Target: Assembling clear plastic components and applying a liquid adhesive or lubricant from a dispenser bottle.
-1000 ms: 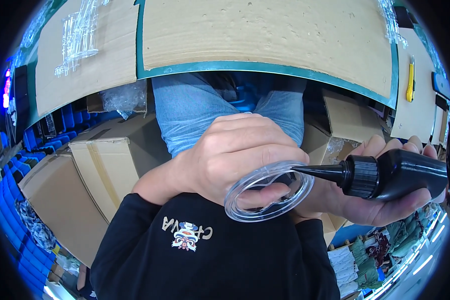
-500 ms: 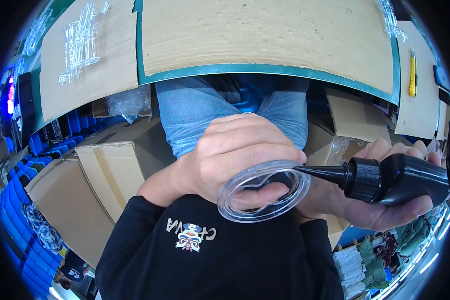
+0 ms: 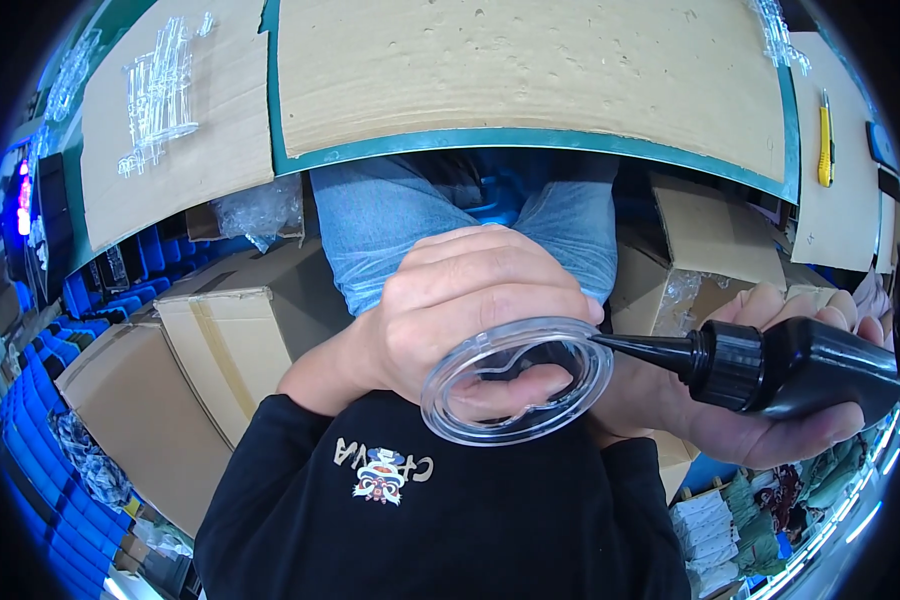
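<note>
My left hand (image 3: 480,295) is closed on a clear round plastic ring (image 3: 450,425), held tilted in front of my chest. The thumb shows through the ring's opening, and an inner edge inside it has a notch. In my right hand (image 3: 750,435) lies a black squeeze bottle (image 3: 830,365) with a ribbed collar and a long tapered nozzle. My fingers wrap round its body, and the bottle is tipped on its side, nozzle to the left. The nozzle tip meets the ring's upper right rim; whether any liquid is coming out cannot be made out.
A table edged in green (image 3: 390,142) is covered with cardboard sheets (image 3: 530,80). Clear plastic sticks (image 3: 160,95) lie at its left, a yellow utility knife (image 3: 825,145) at its right. Cardboard boxes (image 3: 145,400) stand on my left, and another open box (image 3: 710,250) on my right.
The ring and my left hand have shifted slightly left. The bottle has moved a little downward, its nozzle tip staying at the ring's upper right rim. Both grips are unchanged.
</note>
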### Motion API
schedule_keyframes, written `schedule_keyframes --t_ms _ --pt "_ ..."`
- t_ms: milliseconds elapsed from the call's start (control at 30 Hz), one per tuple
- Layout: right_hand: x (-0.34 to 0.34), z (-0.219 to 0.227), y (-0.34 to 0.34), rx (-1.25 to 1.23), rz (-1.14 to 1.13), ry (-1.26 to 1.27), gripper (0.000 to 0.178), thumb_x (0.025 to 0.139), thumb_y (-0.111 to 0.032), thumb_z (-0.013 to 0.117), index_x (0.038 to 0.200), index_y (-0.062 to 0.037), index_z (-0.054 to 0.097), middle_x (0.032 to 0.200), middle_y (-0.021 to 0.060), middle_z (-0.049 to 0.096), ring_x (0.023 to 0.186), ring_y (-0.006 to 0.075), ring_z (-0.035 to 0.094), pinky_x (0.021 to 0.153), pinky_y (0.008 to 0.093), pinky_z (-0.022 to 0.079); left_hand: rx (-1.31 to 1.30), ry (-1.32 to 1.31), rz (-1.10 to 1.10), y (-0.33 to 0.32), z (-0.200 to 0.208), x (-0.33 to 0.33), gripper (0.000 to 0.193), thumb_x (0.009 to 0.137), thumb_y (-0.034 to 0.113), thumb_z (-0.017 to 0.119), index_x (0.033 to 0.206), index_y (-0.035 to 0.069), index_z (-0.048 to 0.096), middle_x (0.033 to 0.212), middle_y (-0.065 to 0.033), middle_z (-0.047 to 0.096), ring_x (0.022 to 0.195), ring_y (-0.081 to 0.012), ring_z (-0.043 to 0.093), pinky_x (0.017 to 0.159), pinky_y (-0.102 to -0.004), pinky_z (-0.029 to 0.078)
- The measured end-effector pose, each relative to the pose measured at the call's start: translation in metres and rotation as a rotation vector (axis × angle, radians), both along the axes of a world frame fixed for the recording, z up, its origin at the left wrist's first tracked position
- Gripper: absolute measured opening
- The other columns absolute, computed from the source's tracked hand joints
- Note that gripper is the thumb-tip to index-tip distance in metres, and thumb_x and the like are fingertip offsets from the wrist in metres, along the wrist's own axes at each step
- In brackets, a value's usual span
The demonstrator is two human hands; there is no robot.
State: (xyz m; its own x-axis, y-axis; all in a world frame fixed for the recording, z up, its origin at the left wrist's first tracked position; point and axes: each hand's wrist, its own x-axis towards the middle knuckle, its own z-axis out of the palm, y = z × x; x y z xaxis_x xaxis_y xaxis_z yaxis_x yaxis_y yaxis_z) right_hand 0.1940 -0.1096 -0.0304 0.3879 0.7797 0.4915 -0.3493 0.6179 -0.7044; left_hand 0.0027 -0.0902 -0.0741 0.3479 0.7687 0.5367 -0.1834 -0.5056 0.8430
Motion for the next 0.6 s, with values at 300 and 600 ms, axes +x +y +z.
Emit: schedule_keyframes --t_ms 300,600 --pt "-0.0001 0.0001 -0.0061 -0.042 -0.097 -0.073 0.059 0.09 -0.049 0.053 0.124 -0.0028 0.037 0.085 0.0042 0.048 0.055 0.0069 0.043 0.043 0.0203 0.027 -0.017 0.011 -0.013 0.0021 0.0019 -0.0026 0.032 0.066 0.012 0.073 0.094 -0.003 0.067 0.084 -0.0119 0.068 0.069 -0.0227 0.064 0.066 -0.0297 0.053" --pt "-0.0051 0.0022 -0.0092 -0.063 -0.195 -0.105 0.058 0.091 -0.048 0.053 0.123 -0.0039 0.035 0.087 0.0039 0.046 0.054 0.0067 0.04 0.044 0.0218 0.026 0.003 0.003 -0.014 0.0036 0.0002 -0.0043 0.033 0.066 0.011 0.074 0.095 -0.003 0.067 0.085 -0.0122 0.068 0.07 -0.0228 0.064 0.066 -0.03 0.054"
